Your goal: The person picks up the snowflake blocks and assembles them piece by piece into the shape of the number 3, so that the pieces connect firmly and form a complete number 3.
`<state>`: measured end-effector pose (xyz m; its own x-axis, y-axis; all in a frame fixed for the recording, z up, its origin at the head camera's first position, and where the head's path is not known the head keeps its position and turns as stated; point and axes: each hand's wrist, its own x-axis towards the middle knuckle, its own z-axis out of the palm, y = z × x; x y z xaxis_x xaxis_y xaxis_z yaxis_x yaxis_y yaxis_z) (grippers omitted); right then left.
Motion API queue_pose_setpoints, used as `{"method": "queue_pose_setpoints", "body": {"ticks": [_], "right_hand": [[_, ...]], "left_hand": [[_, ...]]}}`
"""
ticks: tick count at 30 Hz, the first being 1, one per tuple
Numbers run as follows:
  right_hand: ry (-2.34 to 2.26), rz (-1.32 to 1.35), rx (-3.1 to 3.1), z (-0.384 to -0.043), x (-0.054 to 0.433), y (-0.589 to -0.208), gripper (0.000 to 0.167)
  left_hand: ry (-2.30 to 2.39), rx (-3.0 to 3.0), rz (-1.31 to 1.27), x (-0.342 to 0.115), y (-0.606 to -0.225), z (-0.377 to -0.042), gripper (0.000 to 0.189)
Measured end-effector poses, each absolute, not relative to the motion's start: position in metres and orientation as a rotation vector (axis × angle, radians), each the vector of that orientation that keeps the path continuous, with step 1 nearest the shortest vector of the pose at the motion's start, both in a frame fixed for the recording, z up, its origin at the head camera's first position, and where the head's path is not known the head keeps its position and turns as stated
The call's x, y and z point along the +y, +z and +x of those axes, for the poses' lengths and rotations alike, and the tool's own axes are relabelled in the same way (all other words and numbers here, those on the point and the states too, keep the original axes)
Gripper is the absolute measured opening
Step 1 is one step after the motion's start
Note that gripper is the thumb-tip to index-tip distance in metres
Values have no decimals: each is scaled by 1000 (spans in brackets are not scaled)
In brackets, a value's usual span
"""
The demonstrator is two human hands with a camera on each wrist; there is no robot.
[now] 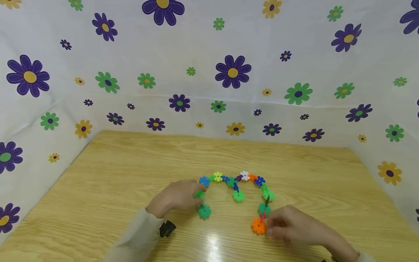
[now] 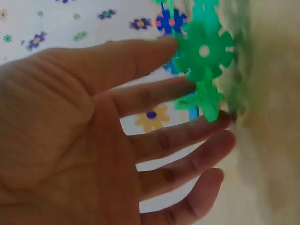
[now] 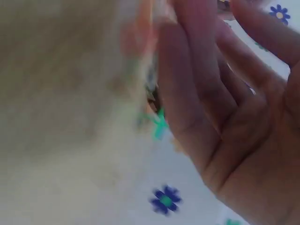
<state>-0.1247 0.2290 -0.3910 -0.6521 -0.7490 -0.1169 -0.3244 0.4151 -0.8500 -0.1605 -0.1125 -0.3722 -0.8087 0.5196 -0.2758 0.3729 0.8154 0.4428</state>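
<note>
A chain of colourful notched plastic snowflake discs (image 1: 217, 177) lies on the table in an M-like shape, with a short middle branch ending in a light green disc (image 1: 238, 195). My left hand (image 1: 183, 194) is at the chain's left leg, its fingertips by a blue disc (image 1: 204, 181) and a green one. In the left wrist view its fingers are spread and nearly straight, touching the green discs (image 2: 192, 61). My right hand (image 1: 292, 227), fingers loosely bent, is beside the orange disc (image 1: 259, 226) that ends the right leg. A pink disc (image 1: 263, 217) joins it to a teal one (image 1: 264, 209).
The wooden table (image 1: 131, 163) is enclosed at the back and sides by a white flower-printed cloth (image 1: 196, 47). A black strap piece (image 1: 167, 229) shows at my left wrist.
</note>
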Motion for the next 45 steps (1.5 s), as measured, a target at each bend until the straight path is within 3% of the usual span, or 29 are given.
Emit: {"method": "queue_pose_setpoints", "body": {"ticks": [2,7,12,16,20,23,26,34,45], "right_hand": [[-978,-1080,2523,-133,228,-388,11],[-384,-1259,2977,-151,237,-392,34],[-330,-1431,2922,-141,229,-405,29],[-276,-1508,2914,-126,204,-403,22],[-276,-1550,2876,-116,188,-401,21],[-220,-1613,2919,-112,182,-402,23],[-112,-1653,2983,-107,176,-404,23],[93,-1596,2934,-95,158,-400,12],[24,-1533,3033,-101,144,-403,20]], "left_hand": [[478,2654,644,-112,-373,-172,33],[413,2848,572,-108,-384,-200,33],[498,3001,512,-103,-393,-216,35],[511,3124,635,-99,-386,-206,27],[434,3071,918,-83,-380,-181,16],[318,2924,1073,-65,-380,-172,23],[173,2872,1111,-53,-386,-172,29],[122,2879,1007,-50,-395,-192,21],[220,2752,989,-45,-392,-202,37]]}}
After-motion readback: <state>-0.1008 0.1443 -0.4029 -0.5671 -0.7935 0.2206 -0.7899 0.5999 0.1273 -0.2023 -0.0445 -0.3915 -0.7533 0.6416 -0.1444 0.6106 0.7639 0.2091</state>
